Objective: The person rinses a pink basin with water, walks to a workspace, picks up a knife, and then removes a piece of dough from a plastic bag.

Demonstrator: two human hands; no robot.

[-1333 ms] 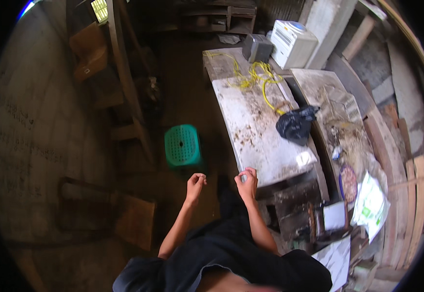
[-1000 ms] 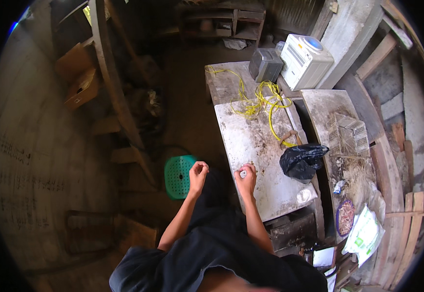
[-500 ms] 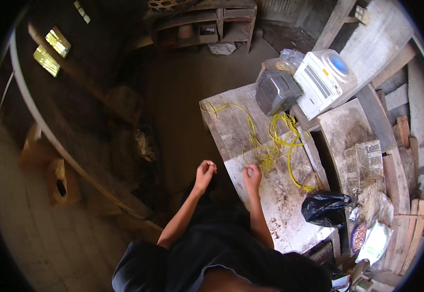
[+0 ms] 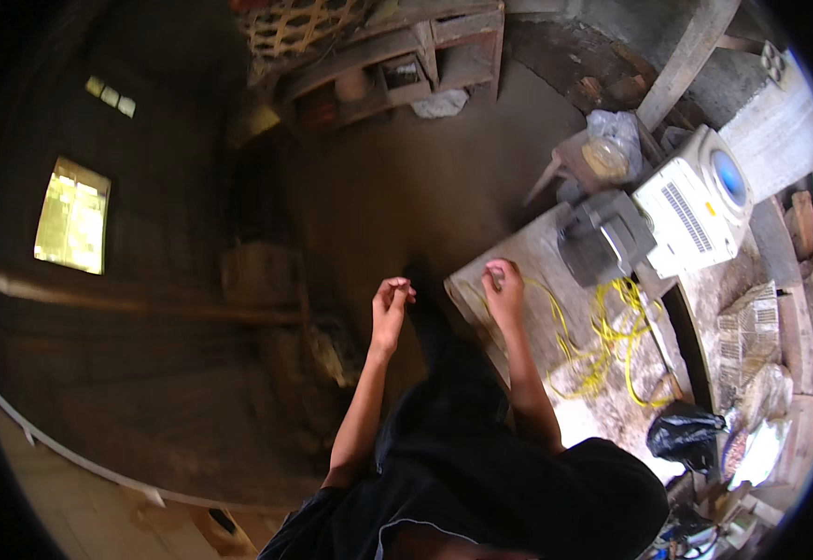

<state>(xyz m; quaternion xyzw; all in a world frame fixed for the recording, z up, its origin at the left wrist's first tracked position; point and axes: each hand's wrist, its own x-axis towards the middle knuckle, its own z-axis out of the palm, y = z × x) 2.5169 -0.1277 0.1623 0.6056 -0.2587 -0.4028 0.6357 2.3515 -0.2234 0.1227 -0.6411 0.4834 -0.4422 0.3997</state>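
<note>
My left hand [image 4: 391, 313] is raised in front of me over the dark floor, its fingers curled in toward the thumb. To its right, above the near-left edge of the worn table [image 4: 528, 245], my right hand [image 4: 504, 291] has its fingers bent and closed too. What either hand holds, if anything, is too small or hidden. The two hands are apart. Closest to the right hand on the table lies a loose tangle of yellow cord [image 4: 612, 322]. Beyond it stand a dark grey plastic container [image 4: 602, 241] and a white appliance with a round blue top [image 4: 691, 210].
A black plastic bag [image 4: 685, 437] lies at the right, near a wire rack [image 4: 750, 327]. A clear bag [image 4: 612, 145] sits on a small stand behind the container. Far ahead is a wooden shelf [image 4: 467, 33] beside a woven basket [image 4: 299, 28]. A wooden beam [image 4: 136, 301] runs along the left.
My view has swung left and my body has moved forward along the table. The table and its things now appear farther right. Both hands stay raised and closed, slightly farther apart.
</note>
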